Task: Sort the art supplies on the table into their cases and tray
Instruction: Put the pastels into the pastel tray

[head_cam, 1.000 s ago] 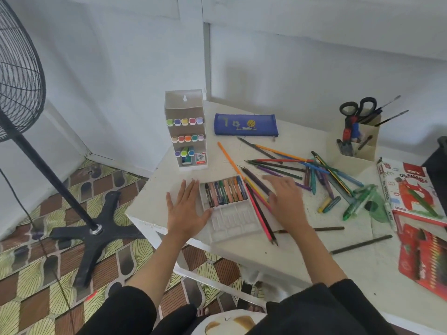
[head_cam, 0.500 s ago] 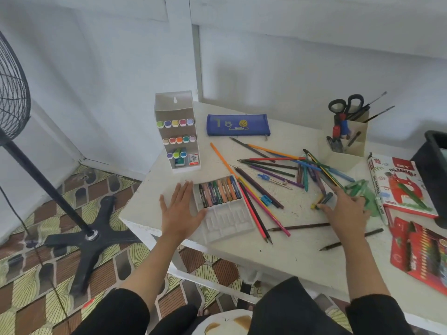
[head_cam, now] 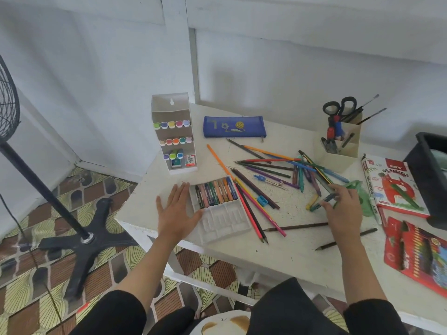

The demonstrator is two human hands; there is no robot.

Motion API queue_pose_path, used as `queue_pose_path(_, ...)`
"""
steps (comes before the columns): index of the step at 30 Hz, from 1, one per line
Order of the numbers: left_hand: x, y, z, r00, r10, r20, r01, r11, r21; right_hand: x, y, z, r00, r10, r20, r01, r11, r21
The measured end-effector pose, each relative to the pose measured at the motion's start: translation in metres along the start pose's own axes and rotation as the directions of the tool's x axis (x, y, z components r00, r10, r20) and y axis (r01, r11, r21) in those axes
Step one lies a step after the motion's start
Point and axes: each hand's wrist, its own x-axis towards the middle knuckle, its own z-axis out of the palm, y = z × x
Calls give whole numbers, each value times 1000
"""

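A white plastic tray (head_cam: 222, 223) lies near the table's front edge, its far row filled with several oil pastels (head_cam: 215, 192). My left hand (head_cam: 175, 213) lies flat on the table against the tray's left side, thumb touching its rim. My right hand (head_cam: 343, 209) is far to the right and pinches a dark blue-green pastel (head_cam: 323, 201) just above the table. A yellow pastel (head_cam: 311, 201) lies beside it. Loose coloured pencils (head_cam: 263, 170) are spread between tray and hand.
A blue pencil case (head_cam: 234, 126) and a marker stand (head_cam: 174, 134) are at the back. A holder with scissors (head_cam: 341, 143), an oil pastel box (head_cam: 394, 184), a red pencil box (head_cam: 416, 257) and a black bin (head_cam: 433, 175) stand right. A fan stand (head_cam: 79, 238) is on the floor, left.
My right hand left the tray's right side, travelled right to the loose pastels and took hold of the blue-green one. My left hand stayed beside the tray.
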Motion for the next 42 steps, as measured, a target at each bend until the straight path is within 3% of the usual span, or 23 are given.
queue_pose_path(5, 1, -2, 3, 1000, 8, -8, -8, 1000, 16, 4, -13, -9, 999, 45, -16, -41, 976, 215)
queue_pose_path(9, 1, -4, 6, 999, 21, -33, -21, 1000, -10, 2, -39, -11, 995, 104, 10, -98, 895, 435)
queue_pose_path(17, 1, -4, 5, 1000, 17, -11, -17, 1000, 4, -19, -102, 16, 960, 38, 276, -217, 724, 655)
queue_pose_path(20, 2, -5, 6, 1000, 20, -13, -19, 1000, 12, -31, -134, 30, 929, -83, 360, -222, 654, 723)
queue_pose_path(25, 2, -4, 5, 1000, 20, -23, -20, 1000, -3, -41, -178, 65, 755, -388, 528, -63, 759, 648)
queue_pose_path(28, 1, -4, 5, 1000, 21, -20, -21, 1000, 2, -45, -196, 86, 641, -507, 576, 144, 817, 559)
queue_pose_path(33, 1, -4, 5, 999, 26, -27, -27, 1000, -15, -53, -209, 106, 467, -595, 654, 547, 776, 315)
queue_pose_path(38, -1, -4, 6, 998, 40, -41, -41, 999, -26, -62, -205, 109, 480, -599, 642, 633, 742, 219)
queue_pose_path(42, -1, -3, 4, 998, 45, -33, -45, 999, -11, -70, -193, 117, 529, -610, 590, 568, 771, 287)
